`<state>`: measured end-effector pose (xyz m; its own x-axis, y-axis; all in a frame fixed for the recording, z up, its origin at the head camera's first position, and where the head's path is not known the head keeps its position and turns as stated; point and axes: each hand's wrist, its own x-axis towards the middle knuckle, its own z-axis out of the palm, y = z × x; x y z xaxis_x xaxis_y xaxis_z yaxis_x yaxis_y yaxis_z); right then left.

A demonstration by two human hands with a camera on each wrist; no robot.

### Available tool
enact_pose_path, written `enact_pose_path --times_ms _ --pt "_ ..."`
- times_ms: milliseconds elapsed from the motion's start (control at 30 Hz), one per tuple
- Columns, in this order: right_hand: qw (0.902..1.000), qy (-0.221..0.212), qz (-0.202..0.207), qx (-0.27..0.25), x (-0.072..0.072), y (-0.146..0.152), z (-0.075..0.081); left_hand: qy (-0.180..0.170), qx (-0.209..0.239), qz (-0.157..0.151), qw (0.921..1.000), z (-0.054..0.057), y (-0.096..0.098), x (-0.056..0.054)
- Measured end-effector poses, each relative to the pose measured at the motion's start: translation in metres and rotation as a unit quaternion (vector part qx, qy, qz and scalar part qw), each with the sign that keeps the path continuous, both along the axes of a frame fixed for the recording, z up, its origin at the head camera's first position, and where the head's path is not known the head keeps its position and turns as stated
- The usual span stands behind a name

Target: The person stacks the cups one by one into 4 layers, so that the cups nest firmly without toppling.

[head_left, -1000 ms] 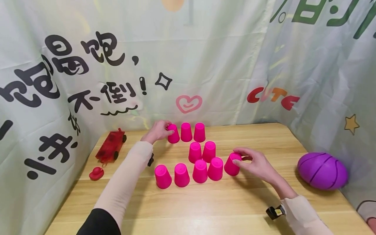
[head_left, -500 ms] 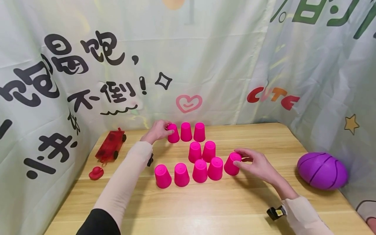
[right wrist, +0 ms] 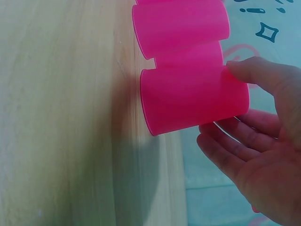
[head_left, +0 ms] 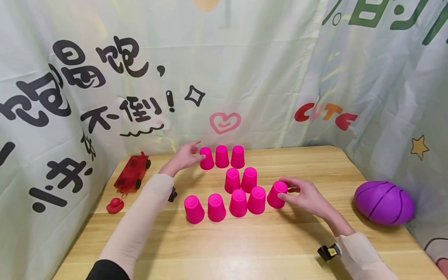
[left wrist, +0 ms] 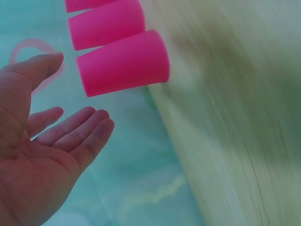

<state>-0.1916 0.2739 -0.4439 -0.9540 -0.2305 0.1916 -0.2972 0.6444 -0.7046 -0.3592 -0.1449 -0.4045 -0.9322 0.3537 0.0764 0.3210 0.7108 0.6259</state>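
Pink cups stand upside down on the wooden table (head_left: 224,249) in three rows. The back row has three cups, the middle row two, the front row several. My left hand (head_left: 183,158) is beside the leftmost back cup (head_left: 207,158). In the left wrist view, its fingers (left wrist: 77,129) are spread and hold nothing, with a gap to that cup. My right hand (head_left: 308,196) holds the rightmost front cup (head_left: 276,195) between thumb and fingers. The right wrist view shows the thumb on one side of this cup (right wrist: 193,99) and the fingers on the other.
A red toy car (head_left: 133,173) and a small red hat-shaped piece (head_left: 114,205) lie at the table's left. Near the right edge rests a purple ball (head_left: 384,203). A printed curtain (head_left: 259,77) hangs behind the table and along its sides.
My left hand has let go of the leftmost back cup and drawn slightly left, its fingers opening. The right hand keeps its hold, and the cups have stayed in place.
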Motion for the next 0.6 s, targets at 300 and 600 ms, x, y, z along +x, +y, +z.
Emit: enact_pose_path --times_ms 300,600 --pt "0.9997 -0.017 -0.018 0.000 -0.016 -0.003 0.007 0.044 0.069 0.012 0.9966 0.009 -0.024 0.032" --pt "0.9997 -0.009 -0.010 -0.021 -0.048 -0.010 0.013 0.047 0.107 -0.004 0.9931 -0.002 -0.039 0.078"
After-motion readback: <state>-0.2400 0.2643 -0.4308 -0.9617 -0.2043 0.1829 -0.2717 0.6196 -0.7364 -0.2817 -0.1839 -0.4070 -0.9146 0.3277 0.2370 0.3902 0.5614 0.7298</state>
